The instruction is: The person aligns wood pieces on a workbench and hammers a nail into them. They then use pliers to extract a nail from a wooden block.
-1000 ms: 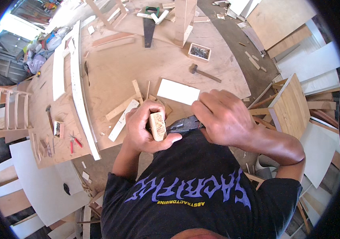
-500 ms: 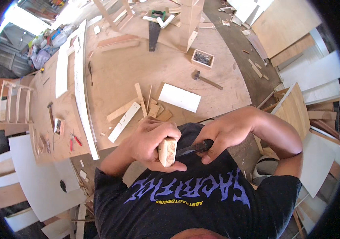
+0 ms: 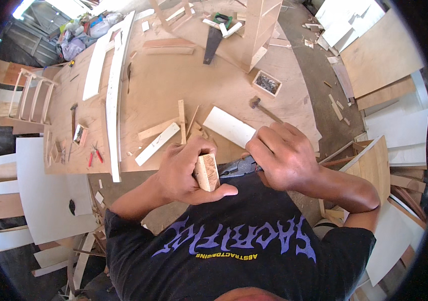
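My left hand (image 3: 184,173) is wrapped round a pale wooden block (image 3: 208,173), with its rough end grain facing me and the thumb stretched out below it. Closed round the handles of dark metal pliers (image 3: 240,166) is my right hand (image 3: 285,155). The jaws of the pliers point left and meet the side of the block; what they grip there, if anything, is too small to make out. Both hands are in front of my chest, by the near edge of the worktable (image 3: 164,85).
Beyond my hands lie a white board (image 3: 229,127), loose wood strips (image 3: 158,144) and a hammer (image 3: 264,108). Farther off are a box of nails (image 3: 267,83), a handsaw (image 3: 212,45) and a wooden frame (image 3: 259,37). Red-handled pliers (image 3: 95,156) lie at the left.
My right hand has turned over and risen, its knuckles now upward, and more of the pliers' jaws shows beside the block. The whole view has shifted slightly.
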### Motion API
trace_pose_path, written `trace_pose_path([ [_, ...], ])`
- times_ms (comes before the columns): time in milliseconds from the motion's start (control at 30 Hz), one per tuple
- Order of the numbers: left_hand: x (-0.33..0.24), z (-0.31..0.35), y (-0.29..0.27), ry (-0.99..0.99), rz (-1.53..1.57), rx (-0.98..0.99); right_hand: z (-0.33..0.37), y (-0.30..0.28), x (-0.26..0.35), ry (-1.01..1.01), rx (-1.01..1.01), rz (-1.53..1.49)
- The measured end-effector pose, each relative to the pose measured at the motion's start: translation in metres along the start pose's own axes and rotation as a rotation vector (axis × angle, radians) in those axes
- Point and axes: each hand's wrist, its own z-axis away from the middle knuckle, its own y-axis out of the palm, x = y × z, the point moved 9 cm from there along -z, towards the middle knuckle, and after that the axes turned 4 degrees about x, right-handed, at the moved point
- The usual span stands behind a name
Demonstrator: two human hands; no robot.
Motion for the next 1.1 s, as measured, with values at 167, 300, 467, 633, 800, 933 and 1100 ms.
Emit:
trace_pose_path([
  [167, -0.01, -0.02, 0.032, 0.078, -0.037, -0.005, 0.03, 0.008, -0.031, 0.056, 0.071, -0.154],
  [300, -0.051, -0.045, 0.059, 0.439, 0.028, 0.124, 0.07, 0.047, -0.028, 0.002, 1.039, -1.103],
  [467, -0.083, -0.067, 0.091, 0.734, -0.094, 0.202, 0.112, 0.061, -0.043, 0.039, 1.238, -1.41],
  [633, -0.015, -0.103, 0.112, -0.176, 0.285, 0.067, 0.098, -0.009, -0.118, 0.031, 0.298, -0.384],
  [800, -0.045, -0.123, 0.136, -0.275, -0.093, 0.03, 0.129, -0.045, -0.139, -0.009, -0.03, -0.031],
  [933, -0.071, -0.12, 0.152, 0.386, -0.266, -0.065, 0.141, -0.016, -0.148, -0.14, 0.115, -0.173],
  [1100, -0.108, -0.112, 0.171, 0.564, -0.178, 0.111, 0.168, 0.026, -0.116, -0.139, 1.099, -1.093],
])
